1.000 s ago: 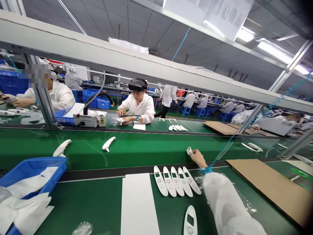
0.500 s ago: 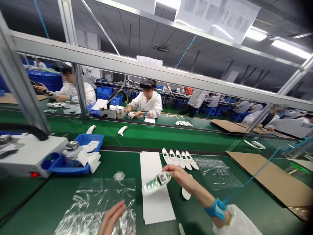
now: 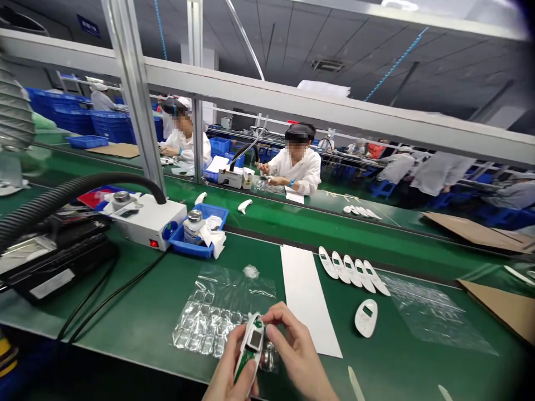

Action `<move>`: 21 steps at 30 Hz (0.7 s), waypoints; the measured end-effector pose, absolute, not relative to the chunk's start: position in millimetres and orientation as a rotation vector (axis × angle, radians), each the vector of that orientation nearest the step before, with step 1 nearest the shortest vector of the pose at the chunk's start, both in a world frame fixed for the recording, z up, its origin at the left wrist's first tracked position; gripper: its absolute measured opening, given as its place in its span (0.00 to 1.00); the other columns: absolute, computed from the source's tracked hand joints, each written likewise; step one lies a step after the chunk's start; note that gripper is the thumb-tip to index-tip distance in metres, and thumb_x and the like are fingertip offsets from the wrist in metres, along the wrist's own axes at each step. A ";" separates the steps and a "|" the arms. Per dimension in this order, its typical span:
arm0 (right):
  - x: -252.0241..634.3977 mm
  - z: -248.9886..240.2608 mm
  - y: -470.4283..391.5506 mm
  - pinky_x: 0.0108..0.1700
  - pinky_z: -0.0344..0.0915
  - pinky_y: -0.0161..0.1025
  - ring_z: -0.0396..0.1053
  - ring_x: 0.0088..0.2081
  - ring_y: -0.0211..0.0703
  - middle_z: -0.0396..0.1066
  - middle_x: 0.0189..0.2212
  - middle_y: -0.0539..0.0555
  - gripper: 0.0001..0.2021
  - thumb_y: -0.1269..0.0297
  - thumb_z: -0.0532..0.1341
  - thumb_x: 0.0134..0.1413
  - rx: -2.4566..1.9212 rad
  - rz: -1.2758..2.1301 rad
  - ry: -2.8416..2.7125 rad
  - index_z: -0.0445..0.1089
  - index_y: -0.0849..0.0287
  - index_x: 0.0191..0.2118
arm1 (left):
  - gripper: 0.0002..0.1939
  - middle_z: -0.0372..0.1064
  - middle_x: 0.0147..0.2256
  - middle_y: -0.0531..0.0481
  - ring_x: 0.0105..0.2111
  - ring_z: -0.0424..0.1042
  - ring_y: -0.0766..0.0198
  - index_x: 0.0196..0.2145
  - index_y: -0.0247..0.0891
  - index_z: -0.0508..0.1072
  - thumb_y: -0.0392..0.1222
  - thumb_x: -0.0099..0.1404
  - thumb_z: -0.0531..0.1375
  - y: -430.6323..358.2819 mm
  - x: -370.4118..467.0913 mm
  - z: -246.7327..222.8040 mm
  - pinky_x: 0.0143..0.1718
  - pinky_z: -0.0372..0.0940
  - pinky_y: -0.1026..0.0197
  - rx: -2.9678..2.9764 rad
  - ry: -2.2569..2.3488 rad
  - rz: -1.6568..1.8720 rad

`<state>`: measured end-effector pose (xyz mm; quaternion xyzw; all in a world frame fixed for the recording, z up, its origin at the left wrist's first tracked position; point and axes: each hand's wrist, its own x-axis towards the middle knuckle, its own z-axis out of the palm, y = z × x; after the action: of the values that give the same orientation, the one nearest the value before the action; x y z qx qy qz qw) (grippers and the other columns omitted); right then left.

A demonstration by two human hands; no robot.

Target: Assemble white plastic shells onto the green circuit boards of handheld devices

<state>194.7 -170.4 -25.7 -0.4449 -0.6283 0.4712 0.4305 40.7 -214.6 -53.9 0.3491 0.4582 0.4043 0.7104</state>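
My left hand [image 3: 232,365] is wrapped around a white handheld device housing [image 3: 251,344] whose inside faces up, with a green circuit board and a small dark screen in it. The thumb lies across the lower part of the board. My right hand [image 3: 295,348] is at the housing's upper right edge, its index finger and thumb bent in a pinch; what lies between the fingertips is too small to tell. Under both hands is a clear bubble plastic sheet [image 3: 204,320]. To the right of them lies a white paper stack [image 3: 311,301].
Several white oval covers [image 3: 351,270] stand in a row behind the paper, with a single cover [image 3: 366,318] nearer. A blue tray [image 3: 213,211] holds a metal-topped bottle [image 3: 193,225] beside a white box [image 3: 152,223] with a hose. Cardboard [image 3: 501,306] lies right. Co-workers sit across the belt.
The device has come from above the paper to lower left, over the plastic sheet. My left hand, empty before, now grips it. My view has turned left.
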 end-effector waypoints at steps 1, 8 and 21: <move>189.4 -28.7 -172.0 0.37 0.61 0.42 0.62 0.37 0.49 0.60 0.35 0.52 0.11 0.49 0.57 0.60 -1.105 1.203 -1.569 0.67 0.51 0.36 | 0.45 0.65 0.30 0.53 0.26 0.63 0.67 0.60 0.41 0.50 0.70 0.56 0.58 -215.6 38.0 -54.3 0.26 0.55 0.65 0.779 1.035 0.897; 173.1 -39.1 -171.8 0.35 0.58 0.43 0.60 0.34 0.48 0.58 0.32 0.52 0.13 0.51 0.55 0.62 -1.144 1.171 -1.693 0.60 0.52 0.30 | 0.34 0.67 0.37 0.48 0.24 0.59 0.67 0.58 0.44 0.56 0.66 0.61 0.55 -220.3 28.7 -62.0 0.26 0.57 0.64 0.979 1.116 1.013; 173.6 -31.8 -79.0 0.32 0.59 0.40 0.61 0.29 0.44 0.61 0.25 0.50 0.08 0.66 0.54 0.59 -1.293 0.803 -1.866 0.57 0.54 0.27 | 0.45 0.66 0.36 0.50 0.23 0.58 0.70 0.61 0.41 0.50 0.67 0.55 0.61 -212.6 8.2 -38.1 0.20 0.50 0.66 0.596 1.197 1.123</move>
<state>173.6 -79.0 -31.8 -0.5012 -0.7233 0.3114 0.3586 8.2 -212.6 -38.1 0.2614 0.5255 0.4928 0.6424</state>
